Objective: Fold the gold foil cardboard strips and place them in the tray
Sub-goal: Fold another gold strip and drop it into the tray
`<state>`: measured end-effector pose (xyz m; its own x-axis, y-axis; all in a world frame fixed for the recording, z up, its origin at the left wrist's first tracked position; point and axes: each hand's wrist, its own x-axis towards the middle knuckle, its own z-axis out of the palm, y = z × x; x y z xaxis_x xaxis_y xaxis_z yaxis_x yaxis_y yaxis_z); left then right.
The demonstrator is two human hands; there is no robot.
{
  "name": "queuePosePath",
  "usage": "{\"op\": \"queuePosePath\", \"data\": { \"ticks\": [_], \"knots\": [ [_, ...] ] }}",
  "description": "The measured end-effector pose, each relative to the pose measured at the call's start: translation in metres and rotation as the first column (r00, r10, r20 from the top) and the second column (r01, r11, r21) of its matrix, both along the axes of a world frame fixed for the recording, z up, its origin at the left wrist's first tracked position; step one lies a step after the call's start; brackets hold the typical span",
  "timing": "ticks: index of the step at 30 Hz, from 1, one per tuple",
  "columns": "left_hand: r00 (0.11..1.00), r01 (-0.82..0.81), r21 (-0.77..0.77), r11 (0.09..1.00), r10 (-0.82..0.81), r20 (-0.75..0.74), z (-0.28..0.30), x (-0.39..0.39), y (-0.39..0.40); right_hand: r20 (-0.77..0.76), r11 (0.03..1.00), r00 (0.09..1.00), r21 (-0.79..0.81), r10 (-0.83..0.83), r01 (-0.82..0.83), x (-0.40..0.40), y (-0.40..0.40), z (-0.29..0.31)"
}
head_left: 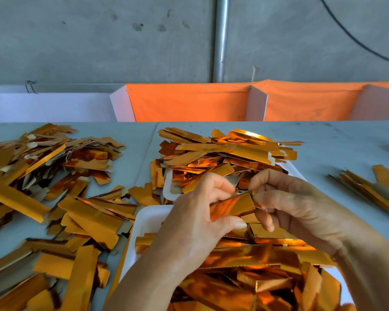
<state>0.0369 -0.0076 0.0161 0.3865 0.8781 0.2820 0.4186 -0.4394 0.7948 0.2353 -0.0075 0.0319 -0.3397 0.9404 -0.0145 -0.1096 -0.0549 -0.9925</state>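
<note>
Grey table (323,140) under concrete wall. Left hand (195,223) pinching strip (233,206) at its left end, thumb below; right hand (285,205) pinching the right end tab. Strip held just above near tray (144,223), already heaped with folded pieces. Advice: keep crease on the score line, press flat between thumb and forefinger, then drop straight below. Unfolded pile (50,176) well left of hands; second tray (167,189) just beyond.

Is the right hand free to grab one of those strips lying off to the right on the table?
Probably not yet: the right hand pinches the strip shared with the left hand; otherwise the path to those strips looks unobstructed.
</note>
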Motion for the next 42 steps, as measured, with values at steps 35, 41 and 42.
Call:
{"op": "queuePosePath", "data": {
  "ticks": [35,41,42],
  "knots": [
    [0.991,0.099,0.052,0.994,-0.103,0.084,0.008,-0.001,-0.004,-0.143,0.981,0.971,0.060,0.191,-0.185,0.007,0.004,-0.004],
    [0.967,0.177,-0.022,0.984,-0.170,0.192,0.008,-0.002,-0.005,-0.157,0.990,0.978,0.057,0.136,-0.128,0.005,0.006,-0.007],
    [0.964,0.184,-0.032,0.982,-0.174,0.200,0.008,-0.002,-0.005,-0.131,0.990,0.983,0.072,0.126,-0.117,0.005,0.006,-0.008]
  ]
}}
